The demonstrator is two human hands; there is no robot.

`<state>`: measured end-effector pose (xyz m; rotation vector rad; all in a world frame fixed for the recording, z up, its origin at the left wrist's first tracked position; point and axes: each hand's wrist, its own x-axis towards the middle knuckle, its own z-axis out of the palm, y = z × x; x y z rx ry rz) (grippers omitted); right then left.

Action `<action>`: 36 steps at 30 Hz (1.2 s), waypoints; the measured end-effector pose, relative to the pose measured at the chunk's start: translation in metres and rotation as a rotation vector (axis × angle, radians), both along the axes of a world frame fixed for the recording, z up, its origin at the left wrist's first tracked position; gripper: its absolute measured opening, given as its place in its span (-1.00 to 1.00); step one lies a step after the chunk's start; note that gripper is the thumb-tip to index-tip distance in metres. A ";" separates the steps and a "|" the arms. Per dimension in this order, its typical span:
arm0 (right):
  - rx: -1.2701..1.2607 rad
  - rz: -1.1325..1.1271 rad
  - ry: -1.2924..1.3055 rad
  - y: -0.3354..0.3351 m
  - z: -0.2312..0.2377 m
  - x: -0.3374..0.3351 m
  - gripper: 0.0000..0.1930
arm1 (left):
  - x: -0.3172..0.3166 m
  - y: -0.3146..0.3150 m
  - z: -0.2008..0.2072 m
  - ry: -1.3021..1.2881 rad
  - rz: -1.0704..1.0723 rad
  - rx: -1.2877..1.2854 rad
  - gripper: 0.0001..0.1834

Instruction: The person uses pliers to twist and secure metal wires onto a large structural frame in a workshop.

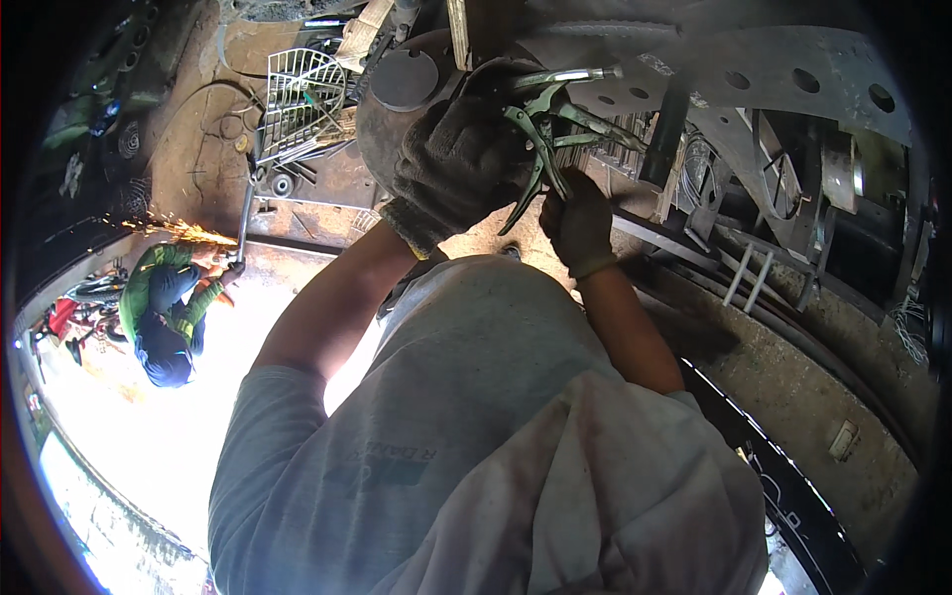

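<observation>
Locking clamp pliers (pixel 543 139), of worn greenish metal with long jaws and handles, are in front of me at the top middle. My right hand (pixel 578 226), in a dark glove, is closed around one of their handles. Just left of the pliers, my left hand (pixel 451 164) wears a thick grey-brown work glove. Its fingers are curled, and what they grip is hidden behind the glove. A shiny metal rod (pixel 575 75) with a knobbed end sticks out beside the left fingers. Behind this glove stands a dark rounded metal piece with a flat disc (pixel 405 79).
A person in green (pixel 164 297) crouches at the left with a tool throwing sparks (pixel 188 231). A wire rack (pixel 302 94) and loose metal parts lie at the upper left. A perforated steel beam (pixel 773 79) and metal frames fill the right.
</observation>
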<state>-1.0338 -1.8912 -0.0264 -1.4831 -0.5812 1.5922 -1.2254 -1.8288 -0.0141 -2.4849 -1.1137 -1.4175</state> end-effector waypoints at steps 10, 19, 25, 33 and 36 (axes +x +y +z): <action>0.001 -0.140 0.333 -0.015 -0.016 -0.007 -0.80 | -0.001 -0.002 0.011 0.079 0.064 0.081 -0.62; 0.313 0.084 -0.185 -0.029 -0.026 -0.024 -0.76 | -0.011 0.006 0.001 0.059 -0.109 -0.009 -0.49; -0.075 -0.150 0.197 -0.016 -0.008 -0.019 -0.79 | -0.008 0.002 0.001 0.087 -0.041 0.022 -0.49; -0.008 0.195 -0.127 0.009 0.009 -0.004 -0.76 | 0.008 0.003 -0.007 -0.010 0.074 0.078 -0.69; 0.191 0.468 -0.481 0.016 0.006 0.009 -0.83 | 0.008 -0.004 -0.004 0.042 0.087 0.005 -0.69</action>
